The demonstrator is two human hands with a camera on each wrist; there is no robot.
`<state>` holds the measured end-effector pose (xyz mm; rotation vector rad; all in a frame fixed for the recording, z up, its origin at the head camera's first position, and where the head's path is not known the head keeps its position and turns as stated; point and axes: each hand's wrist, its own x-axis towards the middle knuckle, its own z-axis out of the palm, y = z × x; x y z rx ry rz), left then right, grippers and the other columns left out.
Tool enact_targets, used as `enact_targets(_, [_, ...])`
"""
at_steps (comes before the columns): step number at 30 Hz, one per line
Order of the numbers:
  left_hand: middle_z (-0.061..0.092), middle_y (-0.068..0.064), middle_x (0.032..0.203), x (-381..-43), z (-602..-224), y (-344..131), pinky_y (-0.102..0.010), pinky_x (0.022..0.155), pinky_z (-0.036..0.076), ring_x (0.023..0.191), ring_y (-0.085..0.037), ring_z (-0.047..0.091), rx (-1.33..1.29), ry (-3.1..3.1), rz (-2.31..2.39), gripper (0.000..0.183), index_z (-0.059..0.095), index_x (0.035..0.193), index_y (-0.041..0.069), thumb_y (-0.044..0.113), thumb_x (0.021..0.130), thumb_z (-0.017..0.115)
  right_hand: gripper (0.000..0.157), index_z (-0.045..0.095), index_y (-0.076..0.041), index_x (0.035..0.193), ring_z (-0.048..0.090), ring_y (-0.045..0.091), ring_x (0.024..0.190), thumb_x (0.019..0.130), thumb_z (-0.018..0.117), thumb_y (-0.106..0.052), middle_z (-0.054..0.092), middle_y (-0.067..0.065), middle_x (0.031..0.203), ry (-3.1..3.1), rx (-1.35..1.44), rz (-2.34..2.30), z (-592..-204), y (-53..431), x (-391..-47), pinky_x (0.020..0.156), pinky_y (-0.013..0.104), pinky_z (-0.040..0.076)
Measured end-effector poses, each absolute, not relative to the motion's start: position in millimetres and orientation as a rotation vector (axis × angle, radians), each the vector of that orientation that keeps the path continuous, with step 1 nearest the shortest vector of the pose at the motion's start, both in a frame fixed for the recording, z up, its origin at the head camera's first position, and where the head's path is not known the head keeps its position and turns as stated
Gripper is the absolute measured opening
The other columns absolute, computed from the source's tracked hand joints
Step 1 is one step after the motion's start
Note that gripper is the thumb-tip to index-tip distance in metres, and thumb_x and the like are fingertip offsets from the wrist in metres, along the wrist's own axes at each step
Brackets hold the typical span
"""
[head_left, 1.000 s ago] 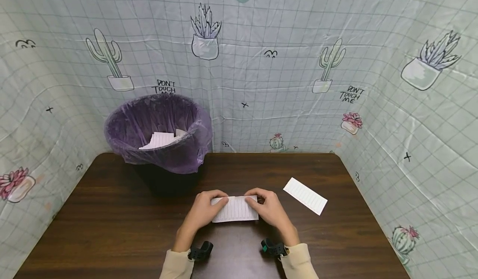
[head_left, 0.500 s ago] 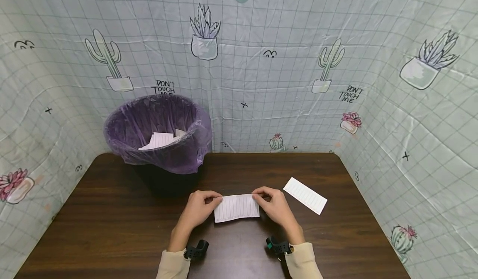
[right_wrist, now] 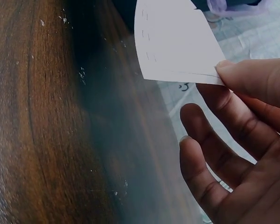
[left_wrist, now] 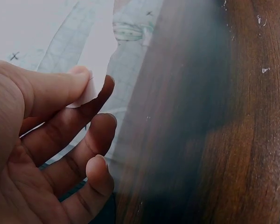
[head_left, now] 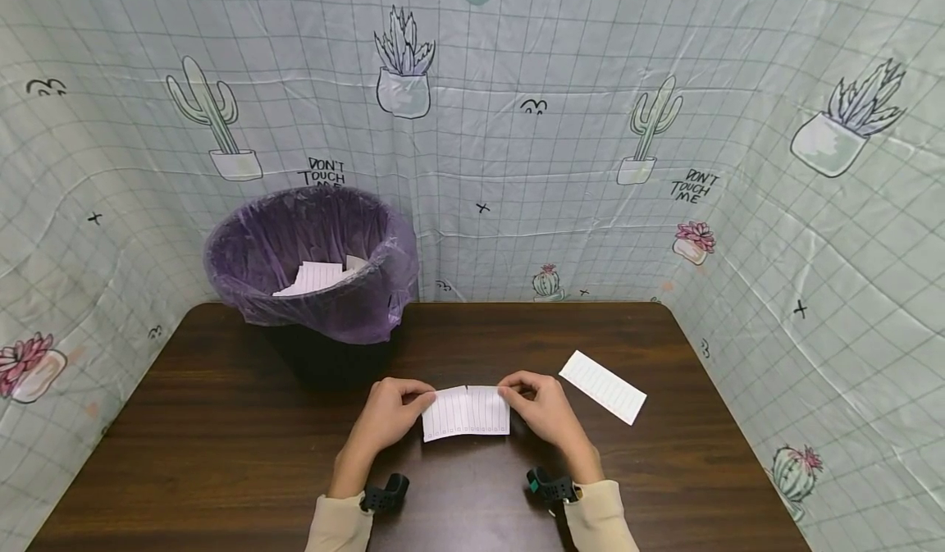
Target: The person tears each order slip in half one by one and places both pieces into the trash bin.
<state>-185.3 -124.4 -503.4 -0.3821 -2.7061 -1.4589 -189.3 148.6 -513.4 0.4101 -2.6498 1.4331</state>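
Note:
A lined strip of white paper (head_left: 465, 417) is held up between the two hands, its sides angled slightly apart and a short tear in the middle of its top edge. The left hand (head_left: 391, 411) pinches its upper left corner between thumb and index finger. At the upper right corner, the right hand (head_left: 545, 408) pinches it the same way. In the left wrist view the paper (left_wrist: 95, 56) shows a ragged edge by the fingertips. The right wrist view shows a straighter-edged end of the paper (right_wrist: 177, 44), with the other fingers loosely curled below.
A black bin with a purple liner (head_left: 347, 314) stands at the back left, with pieces of lined paper (head_left: 319, 276) inside. Another white paper strip (head_left: 604, 387) lies on the brown wooden table (head_left: 221, 453) to the right. Patterned cloth (head_left: 480, 150) surrounds the table.
Both hands have moved outward from the paper's middle to its upper corners. A small gap has opened in the middle of its top edge, and its left side now tilts.

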Motion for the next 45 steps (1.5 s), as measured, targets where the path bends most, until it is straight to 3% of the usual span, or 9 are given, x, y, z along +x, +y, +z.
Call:
enact_targets(19, [0.079, -0.001, 0.096, -183.4, -502.1, -125.6, -0.035, 0.081, 0.057, 0.091, -0.018, 0.072, -0.36, -2.721, -1.45, 0.009, 0.082, 0.097, 0.011, 0.013, 0.094, 0.074, 0.006, 0.077, -0.012, 0.095, 0.062, 0.004, 0.072, 0.096, 0.072, -0.013, 0.072, -0.001, 0.082, -2.626, 0.438, 1.456, -511.3, 151.5, -188.0, 0.069, 0.024, 0.052])
enact_targets(45, [0.079, -0.002, 0.095, -186.0, -502.7, -127.2, -0.029, 0.078, 0.056, 0.087, -0.015, 0.072, -0.392, -2.695, -1.465, 0.009, 0.082, 0.096, 0.01, 0.012, 0.094, 0.074, 0.005, 0.077, -0.01, 0.094, 0.064, 0.003, 0.074, 0.095, 0.072, -0.01, 0.074, 0.0, 0.082, -2.619, 0.424, 1.468, -514.2, 149.8, -189.5, 0.072, 0.024, 0.054])
